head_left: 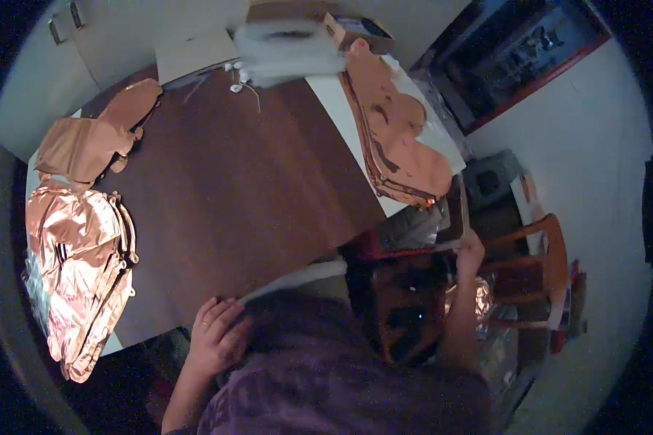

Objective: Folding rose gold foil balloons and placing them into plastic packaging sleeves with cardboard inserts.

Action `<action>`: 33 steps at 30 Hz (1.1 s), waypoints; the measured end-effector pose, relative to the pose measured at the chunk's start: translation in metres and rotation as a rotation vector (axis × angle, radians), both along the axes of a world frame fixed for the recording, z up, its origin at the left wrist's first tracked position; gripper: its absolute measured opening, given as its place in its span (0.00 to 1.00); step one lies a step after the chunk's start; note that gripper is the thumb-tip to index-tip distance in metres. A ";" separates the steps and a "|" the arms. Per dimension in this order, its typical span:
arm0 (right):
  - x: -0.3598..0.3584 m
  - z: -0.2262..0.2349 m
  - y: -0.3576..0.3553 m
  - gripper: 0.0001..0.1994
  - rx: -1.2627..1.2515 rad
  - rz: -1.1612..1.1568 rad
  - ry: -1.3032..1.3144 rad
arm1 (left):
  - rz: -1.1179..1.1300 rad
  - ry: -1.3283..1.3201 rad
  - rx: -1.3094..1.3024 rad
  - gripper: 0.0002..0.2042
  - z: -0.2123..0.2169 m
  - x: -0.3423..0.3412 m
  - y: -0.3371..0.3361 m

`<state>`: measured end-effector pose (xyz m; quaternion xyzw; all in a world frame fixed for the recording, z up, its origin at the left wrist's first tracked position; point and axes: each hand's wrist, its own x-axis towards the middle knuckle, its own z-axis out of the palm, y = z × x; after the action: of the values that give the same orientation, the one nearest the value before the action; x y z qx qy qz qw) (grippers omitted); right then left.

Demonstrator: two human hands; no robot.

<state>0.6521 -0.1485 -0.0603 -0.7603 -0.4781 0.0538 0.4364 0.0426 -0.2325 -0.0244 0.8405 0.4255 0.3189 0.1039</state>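
My left hand point(221, 330), a ring on one finger, lies at the front edge of the dark brown table point(232, 181), fingers stretched out and holding nothing I can see. Off the table's right corner, my right hand point(470, 254) is closed around something; a thin pale strip point(463, 203) rises from it, its kind unclear. Flat, shiny rose-gold foil pieces point(80, 246), looking like uninflated balloons, are stacked on the left side. Behind them lie duller copper-coloured pieces point(98, 141). Another copper-coloured stack point(406, 123) rests along the right side, near my right hand.
At the table's far edge sit small white pieces with a thin string point(236, 88) and a blurred whitish bundle point(290, 51). An open cardboard box point(359, 30) stands behind. On the right are a wooden chair point(555, 261) and a grey object point(492, 177). Cabinet doors point(72, 51) line the back left.
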 end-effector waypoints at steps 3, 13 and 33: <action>0.058 0.014 0.004 0.10 0.053 0.139 0.051 | 0.020 0.030 -0.006 0.17 -0.001 -0.008 -0.003; -0.018 0.031 0.023 0.08 -0.055 -0.034 -0.438 | 0.073 0.024 -0.057 0.18 0.004 -0.021 -0.012; 0.098 -0.013 -0.001 0.10 -0.022 -0.226 -0.505 | 0.399 0.054 0.080 0.13 0.021 -0.066 -0.023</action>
<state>0.7498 -0.1491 -0.0729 -0.8027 -0.4835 -0.1814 0.2984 -0.0238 -0.2550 -0.0030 0.7514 0.5731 0.3269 -0.0063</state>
